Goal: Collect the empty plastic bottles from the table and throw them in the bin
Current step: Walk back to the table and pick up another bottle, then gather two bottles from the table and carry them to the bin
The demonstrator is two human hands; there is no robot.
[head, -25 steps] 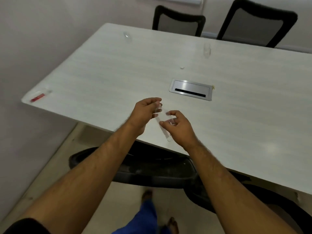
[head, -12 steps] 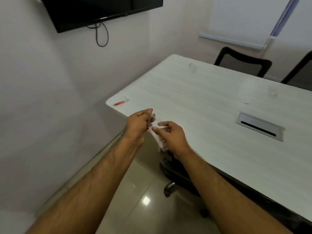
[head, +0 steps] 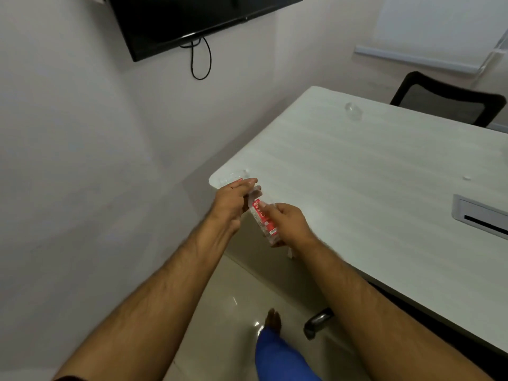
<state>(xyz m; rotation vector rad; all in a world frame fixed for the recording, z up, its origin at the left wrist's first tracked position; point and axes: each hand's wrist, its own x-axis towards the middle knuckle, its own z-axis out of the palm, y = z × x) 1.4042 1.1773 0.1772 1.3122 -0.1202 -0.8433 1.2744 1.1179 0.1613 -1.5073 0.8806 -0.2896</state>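
Observation:
A clear, crushed plastic bottle with a red label (head: 262,217) is held in front of me over the table's near corner. My right hand (head: 288,224) grips its lower body. My left hand (head: 233,200) pinches its upper end near the neck. A second clear bottle (head: 232,177) lies on the table corner just behind my left fingers, partly hidden by them. A third clear bottle (head: 353,110) lies on the far side of the white table (head: 371,188). No bin is in view.
A small white cap (head: 466,177) lies on the table near a metal cable port (head: 481,215). A black chair (head: 445,100) stands behind the table. A wall-mounted screen (head: 192,17) hangs with a dangling cable. A chair base (head: 316,323) sits under the table edge.
My view has swung left towards the wall and the table's corner. Both hands stayed on the crushed bottle, whose red label now faces me, and came close to the bottle on the corner.

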